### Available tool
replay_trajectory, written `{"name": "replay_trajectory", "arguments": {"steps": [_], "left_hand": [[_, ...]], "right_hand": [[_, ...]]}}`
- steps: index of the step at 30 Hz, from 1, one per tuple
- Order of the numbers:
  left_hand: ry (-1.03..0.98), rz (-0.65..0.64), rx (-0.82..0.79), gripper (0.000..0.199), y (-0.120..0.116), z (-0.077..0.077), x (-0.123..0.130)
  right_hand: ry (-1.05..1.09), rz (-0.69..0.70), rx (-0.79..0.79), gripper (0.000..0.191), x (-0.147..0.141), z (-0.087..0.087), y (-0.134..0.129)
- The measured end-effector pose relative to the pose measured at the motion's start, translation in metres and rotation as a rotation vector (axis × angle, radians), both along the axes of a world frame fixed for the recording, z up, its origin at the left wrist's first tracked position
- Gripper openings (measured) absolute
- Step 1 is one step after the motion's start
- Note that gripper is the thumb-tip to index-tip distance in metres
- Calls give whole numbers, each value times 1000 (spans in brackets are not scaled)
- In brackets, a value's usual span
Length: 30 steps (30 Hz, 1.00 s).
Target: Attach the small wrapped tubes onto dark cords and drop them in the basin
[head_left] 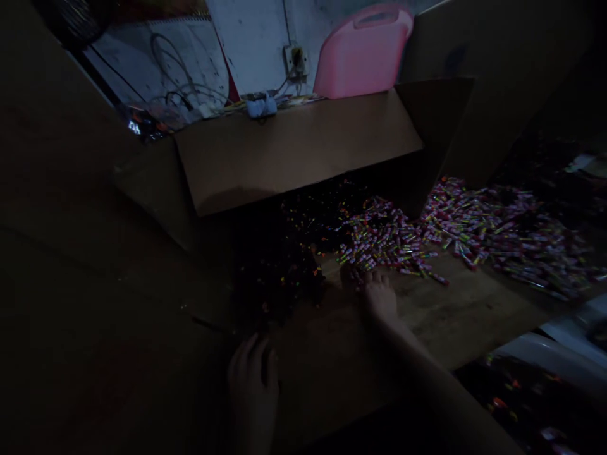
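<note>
My left hand (253, 379) is low in the view over the dim near side of the wooden tabletop (427, 309), its thumb apart from the fingers and nothing visible in it. Farther forward, my right hand (380, 298) rests at the near edge of a pile of small pink-and-white tube-like pieces (386, 240). Its fingers reach towards a few dark pink pieces beside the fingertips, slightly apart; the thumb is hidden. To the left lies a dark heap with small orange and green specks (284, 278), too dim to name.
A cardboard box (303, 151) lies open behind the heap, its flap jutting forward. On top stands a pink plastic case (365, 54), beside cables and a wall socket (296, 60). More tube pieces (512, 234) spread right. A pale tub (545, 351) with dark contents sits lower right.
</note>
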<state>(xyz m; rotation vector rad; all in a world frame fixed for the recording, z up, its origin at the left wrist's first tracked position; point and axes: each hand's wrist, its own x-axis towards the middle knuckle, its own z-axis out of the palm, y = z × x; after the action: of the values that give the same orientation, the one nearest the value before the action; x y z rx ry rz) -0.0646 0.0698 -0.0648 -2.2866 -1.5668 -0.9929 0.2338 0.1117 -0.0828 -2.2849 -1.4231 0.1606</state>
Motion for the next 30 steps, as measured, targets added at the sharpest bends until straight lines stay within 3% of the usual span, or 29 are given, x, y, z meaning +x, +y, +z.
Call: {"name": "replay_trajectory", "arguments": {"steps": [4, 9, 12, 15, 18, 21, 24, 27, 30], "left_hand": [[4, 12, -6, 25, 3, -6, -7], [96, 194, -63, 42, 2, -18, -22], [204, 237, -170, 45, -5, -25, -18], [273, 150, -261, 33, -11, -31, 2], [272, -12, -270, 36, -15, -37, 19], [179, -114, -222, 37, -15, -39, 20], [67, -145, -150, 34, -16, -32, 11], [-72, -72, -104, 32, -20, -18, 7], [-336, 47, -132, 28, -23, -9, 14]], "right_hand": [[-142, -34, -75, 24, -2, -2, 4], [-195, 32, -130, 27, 14, -3, -2], [-166, 83, -170, 32, 20, -5, -3], [-116, 105, -205, 36, 21, -3, 2], [-55, 102, -219, 33, 20, 3, 8], [29, 102, -211, 37, 26, 7, 8], [142, 123, -157, 47, 42, 8, 3], [306, 142, -49, 57, 57, 8, -3], [538, 150, 73, 56, 63, 8, -9]]}}
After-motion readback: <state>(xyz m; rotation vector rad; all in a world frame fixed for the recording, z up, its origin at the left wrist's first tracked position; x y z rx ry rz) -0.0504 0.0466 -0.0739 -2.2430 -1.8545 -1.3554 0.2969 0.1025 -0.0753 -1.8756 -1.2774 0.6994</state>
